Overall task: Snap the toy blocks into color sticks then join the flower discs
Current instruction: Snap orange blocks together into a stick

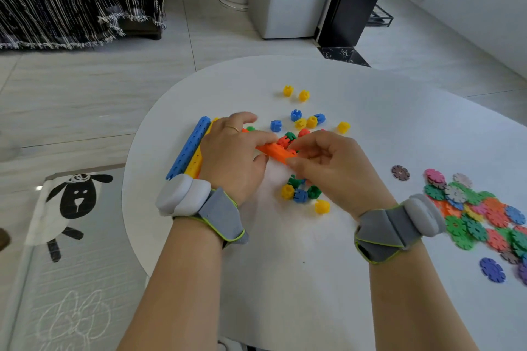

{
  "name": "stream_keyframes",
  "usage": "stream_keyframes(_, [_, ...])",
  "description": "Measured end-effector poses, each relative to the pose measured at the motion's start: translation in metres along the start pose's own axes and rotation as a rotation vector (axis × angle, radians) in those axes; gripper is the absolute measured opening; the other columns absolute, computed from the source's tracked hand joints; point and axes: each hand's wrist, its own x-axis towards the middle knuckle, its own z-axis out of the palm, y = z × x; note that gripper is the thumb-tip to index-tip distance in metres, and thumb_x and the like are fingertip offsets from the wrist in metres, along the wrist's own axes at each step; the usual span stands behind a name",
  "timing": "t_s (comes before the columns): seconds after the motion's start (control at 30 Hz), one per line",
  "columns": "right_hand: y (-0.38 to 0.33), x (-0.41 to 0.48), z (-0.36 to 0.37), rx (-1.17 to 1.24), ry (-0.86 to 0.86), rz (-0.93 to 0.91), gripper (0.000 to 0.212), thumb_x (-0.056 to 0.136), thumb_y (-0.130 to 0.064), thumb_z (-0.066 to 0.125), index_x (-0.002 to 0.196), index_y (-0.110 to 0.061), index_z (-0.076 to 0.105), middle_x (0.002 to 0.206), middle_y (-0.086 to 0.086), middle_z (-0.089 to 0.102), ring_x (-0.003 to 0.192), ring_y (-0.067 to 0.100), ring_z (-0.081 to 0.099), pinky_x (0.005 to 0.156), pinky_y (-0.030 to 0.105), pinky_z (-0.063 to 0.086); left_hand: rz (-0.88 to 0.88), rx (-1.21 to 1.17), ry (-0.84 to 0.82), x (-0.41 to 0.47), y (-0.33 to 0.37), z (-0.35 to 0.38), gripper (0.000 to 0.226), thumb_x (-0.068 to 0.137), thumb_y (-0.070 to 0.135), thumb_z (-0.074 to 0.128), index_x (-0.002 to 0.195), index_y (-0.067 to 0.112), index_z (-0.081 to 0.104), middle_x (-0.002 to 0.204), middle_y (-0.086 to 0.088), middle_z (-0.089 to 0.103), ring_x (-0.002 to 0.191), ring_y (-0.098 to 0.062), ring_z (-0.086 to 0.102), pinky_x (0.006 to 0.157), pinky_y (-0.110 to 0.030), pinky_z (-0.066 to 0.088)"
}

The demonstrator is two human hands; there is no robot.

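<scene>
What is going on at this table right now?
A person is building colour sticks from snap-together toy blocks on a white table. Both hands hold a short orange stick: the left hand grips one end, the right hand the other. A finished blue stick and a yellow stick lie side by side at the left. Loose blocks are scattered around the hands. The pile of flower discs sits untouched at the right.
</scene>
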Motion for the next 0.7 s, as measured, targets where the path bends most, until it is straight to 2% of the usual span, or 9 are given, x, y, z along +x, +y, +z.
stream_keyframes(0.07, [-0.001, -0.003, 0.008, -0.043, 0.010, 0.035, 0.012, 0.080, -0.026, 0.071, 0.090, -0.025, 0.065, 0.077, -0.002, 0.068, 0.064, 0.015, 0.069, 0.070, 0.040, 0.059, -0.036, 0.020, -0.011, -0.002, -0.001, 0.001, 0.039, 0.084, 0.020, 0.064, 0.119, 0.035, 0.062, 0.141, 0.003, 0.038, 0.125, -0.027, 0.030, 0.103, -0.038, 0.030])
stream_keyframes(0.17, [-0.005, -0.013, 0.019, -0.089, 0.036, 0.080, 0.012, 0.084, -0.023, 0.066, 0.089, -0.017, 0.057, 0.078, 0.003, 0.068, 0.056, 0.015, 0.069, 0.063, 0.037, 0.059, -0.100, 0.050, -0.059, -0.008, 0.000, 0.000, 0.054, 0.083, 0.027, 0.065, 0.134, 0.035, 0.047, 0.136, -0.001, 0.036, 0.123, -0.029, 0.030, 0.101, -0.036, 0.030])
stream_keyframes(0.27, [-0.006, -0.021, 0.031, -0.159, 0.067, 0.117, 0.012, 0.085, -0.020, 0.060, 0.087, -0.016, 0.050, 0.076, 0.004, 0.068, 0.055, 0.016, 0.069, 0.060, 0.041, 0.059, -0.207, 0.097, -0.082, -0.016, -0.001, -0.001, 0.062, 0.081, 0.030, 0.065, 0.137, 0.036, 0.038, 0.136, 0.000, 0.035, 0.122, -0.030, 0.030, 0.099, -0.041, 0.032])
stream_keyframes(0.33, [-0.004, -0.023, 0.039, -0.182, 0.083, 0.121, 0.014, 0.083, -0.022, 0.060, 0.083, -0.019, 0.047, 0.073, 0.002, 0.067, 0.060, 0.021, 0.069, 0.062, 0.045, 0.058, -0.295, 0.108, -0.033, -0.020, -0.003, -0.002, 0.064, 0.078, 0.026, 0.064, 0.136, 0.037, 0.040, 0.135, 0.003, 0.037, 0.120, -0.029, 0.031, 0.098, -0.041, 0.033])
stream_keyframes(0.4, [-0.004, -0.021, 0.043, -0.216, 0.079, 0.119, 0.016, 0.083, -0.029, 0.061, 0.080, -0.024, 0.046, 0.073, 0.000, 0.067, 0.069, 0.022, 0.069, 0.066, 0.045, 0.058, -0.333, 0.125, -0.010, -0.022, -0.005, -0.004, 0.059, 0.077, 0.024, 0.063, 0.131, 0.036, 0.045, 0.135, 0.005, 0.040, 0.120, -0.029, 0.032, 0.098, -0.040, 0.031])
stream_keyframes(0.47, [-0.006, -0.020, 0.044, -0.232, 0.068, 0.111, 0.014, 0.085, -0.031, 0.060, 0.079, -0.024, 0.049, 0.072, -0.003, 0.068, 0.070, 0.018, 0.068, 0.069, 0.043, 0.058, -0.291, 0.139, -0.068, -0.022, -0.007, -0.007, 0.049, 0.082, 0.027, 0.060, 0.128, 0.035, 0.049, 0.136, 0.005, 0.039, 0.122, -0.029, 0.031, 0.100, -0.040, 0.027])
stream_keyframes(0.6, [-0.011, -0.016, 0.042, -0.179, 0.041, 0.118, 0.013, 0.092, -0.015, 0.049, 0.082, -0.020, 0.056, 0.078, 0.001, 0.070, 0.064, 0.016, 0.069, 0.068, 0.042, 0.059, -0.237, 0.097, -0.060, -0.023, -0.005, -0.014, 0.028, 0.089, 0.031, 0.054, 0.116, 0.037, 0.059, 0.134, 0.007, 0.041, 0.124, -0.027, 0.030, 0.101, -0.039, 0.024])
stream_keyframes(0.7, [-0.005, -0.013, 0.036, -0.201, 0.121, 0.085, 0.014, 0.089, -0.012, 0.050, 0.083, -0.021, 0.058, 0.086, 0.000, 0.069, 0.076, 0.023, 0.068, 0.072, 0.045, 0.056, -0.204, 0.110, -0.105, -0.023, -0.003, -0.012, 0.022, 0.091, 0.037, 0.052, 0.110, 0.041, 0.063, 0.137, 0.010, 0.039, 0.127, -0.024, 0.027, 0.101, -0.038, 0.021])
